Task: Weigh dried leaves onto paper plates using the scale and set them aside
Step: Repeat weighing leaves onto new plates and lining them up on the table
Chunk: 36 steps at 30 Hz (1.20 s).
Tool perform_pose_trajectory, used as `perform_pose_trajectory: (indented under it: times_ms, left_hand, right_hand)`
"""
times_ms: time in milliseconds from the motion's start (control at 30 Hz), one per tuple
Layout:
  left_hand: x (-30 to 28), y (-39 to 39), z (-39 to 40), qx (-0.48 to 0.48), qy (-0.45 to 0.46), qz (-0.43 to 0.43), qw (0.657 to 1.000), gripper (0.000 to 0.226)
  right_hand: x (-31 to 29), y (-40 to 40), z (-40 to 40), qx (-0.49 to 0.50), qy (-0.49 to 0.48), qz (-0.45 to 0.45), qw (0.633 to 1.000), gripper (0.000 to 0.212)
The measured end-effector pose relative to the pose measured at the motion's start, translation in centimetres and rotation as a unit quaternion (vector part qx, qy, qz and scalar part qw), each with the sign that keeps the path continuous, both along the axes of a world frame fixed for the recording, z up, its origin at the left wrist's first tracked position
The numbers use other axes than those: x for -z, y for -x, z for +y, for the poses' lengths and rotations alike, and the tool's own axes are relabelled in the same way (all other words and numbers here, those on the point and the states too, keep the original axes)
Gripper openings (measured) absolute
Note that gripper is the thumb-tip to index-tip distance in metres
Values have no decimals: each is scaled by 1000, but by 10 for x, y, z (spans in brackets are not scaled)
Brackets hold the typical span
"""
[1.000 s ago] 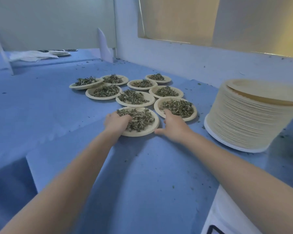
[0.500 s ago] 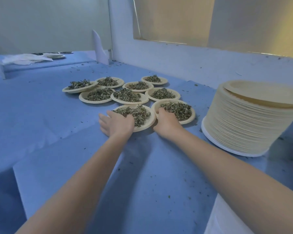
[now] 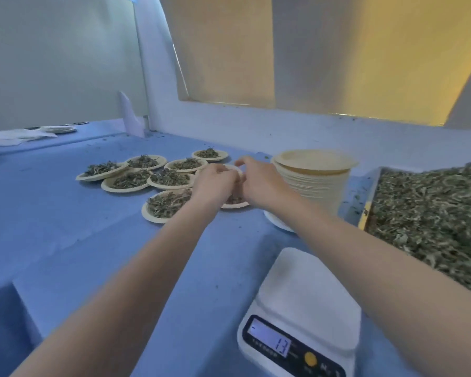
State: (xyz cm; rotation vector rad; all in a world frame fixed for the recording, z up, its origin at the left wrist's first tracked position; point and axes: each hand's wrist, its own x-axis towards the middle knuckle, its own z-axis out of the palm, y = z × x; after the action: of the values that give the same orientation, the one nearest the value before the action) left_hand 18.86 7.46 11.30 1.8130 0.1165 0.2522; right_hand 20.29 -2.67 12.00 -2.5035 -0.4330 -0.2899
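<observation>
Blue cloth [image 3: 79, 240] covers the whole bench in front of us, speckled with leaf crumbs, and a pale wall with a yellow panel rises behind it.

We see our two bare forearms reaching out over the filled plates. Our left hand [image 3: 215, 183] hangs above the gap between the nearest plate [image 3: 158, 210] and the one beside it, fingers curled downward; we cannot tell whether they pinch anything. Our right hand [image 3: 259, 183] sits just beside the left, almost touching it, with the thumb and forefinger raised and bent. It covers most of a plate [image 3: 235, 204] whose near rim and a few leaves show below the wrists. Whether that hand grips the rim, we cannot tell.

Farther back lie six more plates of dried leaves, packed close with rims touching or overlapping: one at the far left [image 3: 101, 171], tilted on its neighbour, then others [image 3: 125, 182], [image 3: 146, 161], [image 3: 170, 179], [image 3: 186, 164] and the farthest [image 3: 210, 155].

A tall stack of empty plates [image 3: 313, 180] stands just right of our right hand. Beyond it, at the right edge, a tray [image 3: 433, 224] holds a deep heap of loose dried leaves.

Near us, under our right forearm, sits the white scale [image 3: 302, 314], its platform bare and its display reading 13 with a small dash at the left.

At the far left, well apart, lie a few flat plates [image 3: 57, 129] and some white sheets [image 3: 17, 136].
</observation>
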Motion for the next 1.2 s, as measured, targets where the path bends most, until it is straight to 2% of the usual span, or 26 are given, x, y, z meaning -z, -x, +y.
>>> perform_pose_trajectory:
  times_ms: [100, 267, 333, 400, 467, 567, 700, 800, 1033, 1200]
  left_hand:
    - [-21, -1, -45, 49, -47, -24, 997, 12]
    - [-27, -35, -98, 21, -141, -28, 989, 37]
    - [-25, -50, -108, -2, -176, -1, 984, 47]
    - [-21, -62, -114, -16, -189, 21, 982, 38]
    - [-15, -68, -118, -22, -173, 44, 984, 32]
    - [-8, -75, -122, -7, -165, 64, 984, 58]
    - [-6, -73, -126, 2, -168, 43, 985, 73]
    - [-15, -69, -125, -11, -158, 7, 987, 72]
    - [-37, -24, -117, -11, -64, -28, 998, 62]
    - [-27, 38, -103, -6, -20, -24, 999, 68]
  right_hand:
    - [-20, 5, -45, 35, -30, -27, 999, 45]
    - [-29, -10, -122, 134, -51, -63, 988, 40]
    - [-26, -22, -146, 177, -21, -51, 983, 39]
    - [-23, -33, -165, 231, 24, -15, 973, 37]
    - [-19, -39, -176, 267, 10, 44, 963, 30]
    - [-10, -44, -178, 217, -108, 103, 965, 37]
    - [-3, -43, -173, 189, -172, 69, 964, 36]
    - [-10, -38, -169, 196, -171, 35, 965, 21]
    - [-35, 7, -158, 192, -214, -56, 956, 23]
    - [-26, 63, -147, 171, -224, -80, 956, 28]
